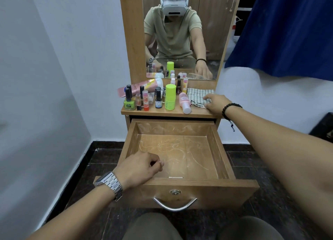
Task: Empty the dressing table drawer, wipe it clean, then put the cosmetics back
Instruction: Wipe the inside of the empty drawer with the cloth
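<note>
From the head view, the drawer (177, 155) of the dressing table stands pulled fully out, with nothing inside; its bare wooden bottom shows pale smears and scratch marks. A curved metal handle (174, 204) and a small round lock (175, 192) sit on its front panel.

The left hand (138, 167), with a steel watch (110, 184) on the wrist, hangs over the drawer's front left corner. Its grip is loosely clenched, fingers curled in, and I see nothing held in it.

The right hand (215, 103), with a dark bead bracelet (230, 108) at the wrist, reaches to the worktop (162, 112) above the drawer. Its fingers lie spread on the near right part of a checked cloth (199, 95); the grip is released, pressing flat on the fabric and not closed around it.

The cosmetics are all up on the worktop, left of the cloth: a green nail polish bottle (129, 103) at the left edge, a pink tube (139, 88) lying behind it, a tall lime green stick (170, 97) upright in the middle, a pink bottle (184, 102) tipped over just beside the cloth, and several small dark-capped bottles between them.

Behind stands a mirror (182, 32) reflecting the seated person.
</note>
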